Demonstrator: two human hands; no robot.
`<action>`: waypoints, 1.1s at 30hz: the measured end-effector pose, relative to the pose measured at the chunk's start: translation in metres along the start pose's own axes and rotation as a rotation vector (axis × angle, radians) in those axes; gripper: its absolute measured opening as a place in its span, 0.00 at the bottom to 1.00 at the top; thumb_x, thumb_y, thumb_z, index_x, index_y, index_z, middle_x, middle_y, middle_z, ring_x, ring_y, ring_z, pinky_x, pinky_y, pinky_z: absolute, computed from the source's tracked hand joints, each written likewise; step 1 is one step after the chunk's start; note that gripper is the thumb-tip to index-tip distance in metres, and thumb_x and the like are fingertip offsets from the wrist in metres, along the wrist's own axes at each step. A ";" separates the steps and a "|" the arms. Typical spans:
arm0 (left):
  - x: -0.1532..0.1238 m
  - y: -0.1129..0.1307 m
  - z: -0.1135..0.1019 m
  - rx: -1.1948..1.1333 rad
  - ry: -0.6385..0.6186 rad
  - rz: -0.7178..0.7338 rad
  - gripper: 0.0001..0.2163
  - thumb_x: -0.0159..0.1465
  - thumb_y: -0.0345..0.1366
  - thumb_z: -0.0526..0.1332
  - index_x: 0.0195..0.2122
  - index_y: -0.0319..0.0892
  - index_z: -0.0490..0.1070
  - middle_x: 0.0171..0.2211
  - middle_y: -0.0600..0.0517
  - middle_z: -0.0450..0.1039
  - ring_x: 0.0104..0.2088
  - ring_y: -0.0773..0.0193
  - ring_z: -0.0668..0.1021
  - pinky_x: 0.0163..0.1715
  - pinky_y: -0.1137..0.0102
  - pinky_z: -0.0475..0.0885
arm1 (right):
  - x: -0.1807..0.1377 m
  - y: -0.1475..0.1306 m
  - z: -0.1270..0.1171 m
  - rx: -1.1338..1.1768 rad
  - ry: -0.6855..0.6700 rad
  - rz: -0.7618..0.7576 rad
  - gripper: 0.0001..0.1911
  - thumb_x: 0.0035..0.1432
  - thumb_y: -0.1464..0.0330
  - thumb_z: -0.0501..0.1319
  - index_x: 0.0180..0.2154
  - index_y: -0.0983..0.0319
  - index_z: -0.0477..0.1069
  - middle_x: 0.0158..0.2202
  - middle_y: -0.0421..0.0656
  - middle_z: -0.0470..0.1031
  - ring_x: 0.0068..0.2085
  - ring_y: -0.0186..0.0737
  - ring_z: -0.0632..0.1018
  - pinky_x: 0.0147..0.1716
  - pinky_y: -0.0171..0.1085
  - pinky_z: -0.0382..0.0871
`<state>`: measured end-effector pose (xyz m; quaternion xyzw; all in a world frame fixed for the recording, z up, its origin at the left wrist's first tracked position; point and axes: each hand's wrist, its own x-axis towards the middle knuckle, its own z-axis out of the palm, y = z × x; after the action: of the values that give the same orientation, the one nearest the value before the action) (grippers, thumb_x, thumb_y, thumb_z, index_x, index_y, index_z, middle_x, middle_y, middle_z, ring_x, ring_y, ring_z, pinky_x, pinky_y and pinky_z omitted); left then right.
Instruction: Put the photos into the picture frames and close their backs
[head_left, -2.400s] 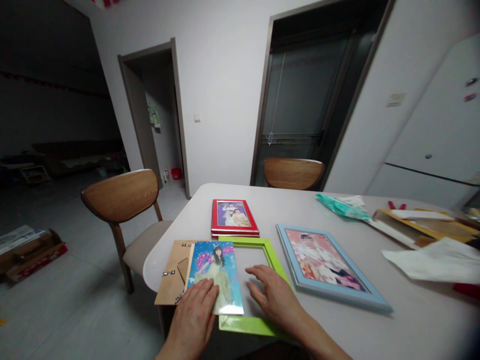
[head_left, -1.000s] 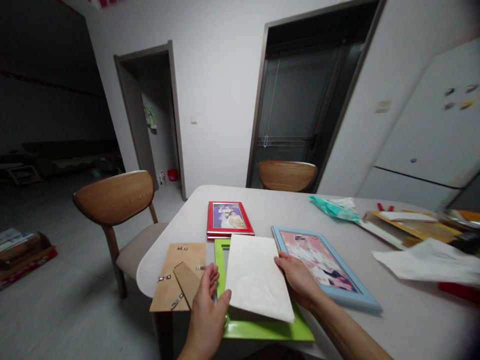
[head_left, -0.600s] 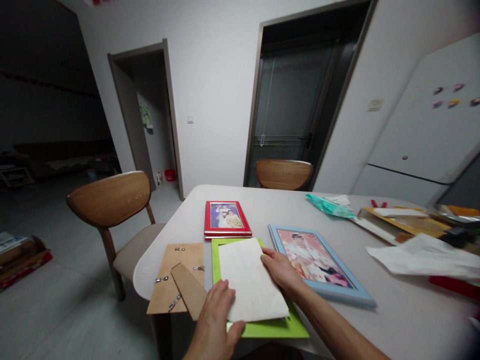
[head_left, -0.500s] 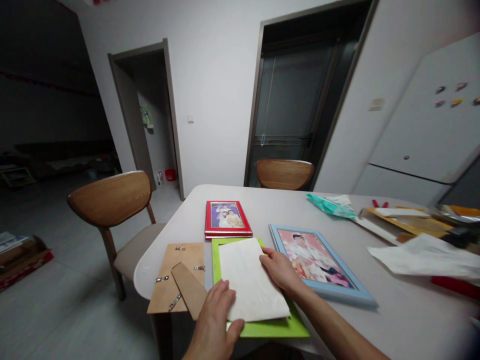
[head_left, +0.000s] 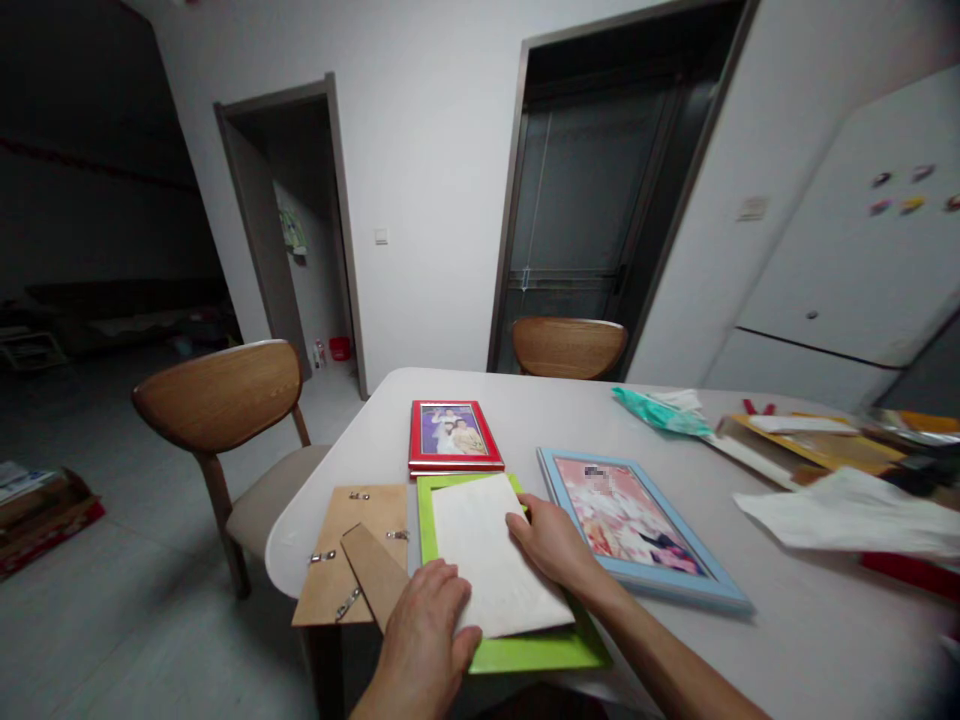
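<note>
A white sheet point(head_left: 491, 560) lies slightly askew over a lime-green picture frame point(head_left: 540, 655) at the table's near edge. My right hand point(head_left: 551, 540) is closed at the sheet's right edge, thumb on top; its other fingertips are partly hidden. On the left edge rests my left hand point(head_left: 427, 630), fingers and thumb apart, touching the sheet and frame. Beside it is a brown backing board point(head_left: 326, 585) with metal clips and a stand leg point(head_left: 375, 575), partly covered by that hand.
Beyond the green frame sits a red picture frame point(head_left: 493, 440) holding a photo. A light-blue picture frame point(head_left: 724, 595) lies to the right. Farther right are a teal plastic wrapper point(head_left: 660, 412), crumpled white paper point(head_left: 840, 510) and yellow packaging point(head_left: 840, 445). Wooden chairs point(head_left: 225, 395) point(head_left: 570, 345) flank the table.
The green frame and white sheet have shifted slightly left. My right thumb has moved a little farther in over the sheet, and my left hand has moved slightly left.
</note>
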<state>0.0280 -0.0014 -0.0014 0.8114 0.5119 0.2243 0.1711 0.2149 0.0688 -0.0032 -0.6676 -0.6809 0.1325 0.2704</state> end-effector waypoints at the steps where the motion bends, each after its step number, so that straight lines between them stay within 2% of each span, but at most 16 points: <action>1: 0.000 0.001 -0.001 0.019 0.000 -0.001 0.13 0.51 0.29 0.58 0.39 0.38 0.69 0.46 0.44 0.68 0.49 0.56 0.66 0.50 0.60 0.61 | -0.001 0.001 0.001 -0.094 0.013 -0.005 0.16 0.49 0.67 0.48 0.35 0.67 0.69 0.33 0.50 0.74 0.34 0.43 0.73 0.32 0.36 0.61; 4: 0.001 0.004 -0.001 0.070 0.007 -0.002 0.12 0.52 0.30 0.57 0.39 0.40 0.69 0.46 0.47 0.69 0.49 0.56 0.67 0.50 0.59 0.60 | -0.002 0.002 0.006 -0.296 0.024 0.010 0.16 0.51 0.64 0.47 0.33 0.66 0.68 0.32 0.51 0.72 0.33 0.45 0.73 0.30 0.37 0.60; 8: -0.003 0.002 0.003 0.126 0.011 0.021 0.13 0.54 0.30 0.54 0.41 0.41 0.68 0.46 0.48 0.68 0.50 0.56 0.66 0.51 0.55 0.57 | -0.004 0.002 0.010 -0.390 0.022 0.018 0.15 0.52 0.64 0.48 0.35 0.65 0.67 0.34 0.50 0.70 0.33 0.44 0.73 0.29 0.36 0.59; 11: -0.013 -0.013 0.001 0.167 0.008 0.070 0.16 0.55 0.31 0.53 0.45 0.41 0.65 0.50 0.46 0.65 0.51 0.56 0.64 0.51 0.53 0.56 | -0.008 0.002 0.008 -0.366 0.021 -0.006 0.14 0.52 0.65 0.48 0.36 0.63 0.67 0.34 0.49 0.70 0.34 0.42 0.72 0.29 0.36 0.59; 14: -0.029 -0.042 -0.011 0.226 0.042 0.056 0.20 0.54 0.33 0.54 0.49 0.41 0.61 0.53 0.44 0.60 0.53 0.54 0.61 0.51 0.52 0.56 | -0.015 -0.003 0.005 -0.263 0.025 -0.059 0.15 0.53 0.66 0.48 0.40 0.63 0.67 0.36 0.48 0.69 0.34 0.40 0.72 0.32 0.35 0.60; 17: -0.042 -0.072 -0.027 0.317 0.074 -0.081 0.25 0.50 0.33 0.58 0.51 0.41 0.59 0.54 0.43 0.57 0.54 0.52 0.60 0.51 0.51 0.55 | -0.024 -0.020 0.005 -0.110 -0.016 -0.155 0.16 0.53 0.67 0.49 0.42 0.64 0.67 0.38 0.48 0.68 0.35 0.38 0.71 0.35 0.34 0.60; 21: -0.048 -0.104 -0.039 0.405 0.147 -0.223 0.26 0.47 0.31 0.59 0.50 0.36 0.61 0.53 0.40 0.59 0.53 0.49 0.61 0.51 0.53 0.57 | -0.035 -0.066 0.015 0.005 -0.092 -0.331 0.15 0.52 0.66 0.51 0.41 0.62 0.67 0.37 0.47 0.69 0.38 0.39 0.69 0.38 0.35 0.60; 23: -0.047 -0.116 -0.038 0.388 0.194 -0.213 0.24 0.48 0.29 0.58 0.48 0.34 0.62 0.52 0.39 0.61 0.52 0.51 0.63 0.50 0.58 0.60 | -0.040 -0.089 0.027 -0.022 -0.127 -0.420 0.16 0.50 0.62 0.53 0.41 0.60 0.67 0.36 0.46 0.69 0.39 0.41 0.68 0.38 0.39 0.59; 26: -0.046 -0.127 -0.033 0.338 0.269 -0.171 0.21 0.48 0.28 0.56 0.45 0.36 0.65 0.50 0.42 0.64 0.50 0.54 0.67 0.48 0.61 0.63 | -0.045 -0.112 0.050 -0.099 -0.152 -0.493 0.22 0.43 0.55 0.57 0.40 0.59 0.66 0.35 0.46 0.69 0.38 0.45 0.67 0.38 0.44 0.57; 30: -0.047 -0.133 -0.030 0.297 0.368 -0.135 0.19 0.47 0.29 0.57 0.42 0.39 0.67 0.45 0.44 0.69 0.46 0.55 0.71 0.45 0.61 0.67 | -0.047 -0.121 0.069 -0.060 -0.135 -0.480 0.24 0.39 0.63 0.61 0.42 0.59 0.64 0.37 0.46 0.66 0.38 0.45 0.65 0.37 0.42 0.58; 33: -0.048 -0.124 -0.038 0.278 0.450 -0.075 0.16 0.48 0.32 0.59 0.40 0.42 0.68 0.43 0.45 0.71 0.43 0.56 0.73 0.42 0.62 0.69 | -0.046 -0.119 0.065 0.084 -0.124 -0.442 0.26 0.38 0.68 0.59 0.44 0.59 0.63 0.38 0.45 0.64 0.39 0.42 0.65 0.37 0.39 0.59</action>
<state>-0.1041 0.0085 -0.0413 0.7372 0.5928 0.3201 -0.0521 0.0786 0.0265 -0.0006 -0.4810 -0.8197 0.1392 0.2780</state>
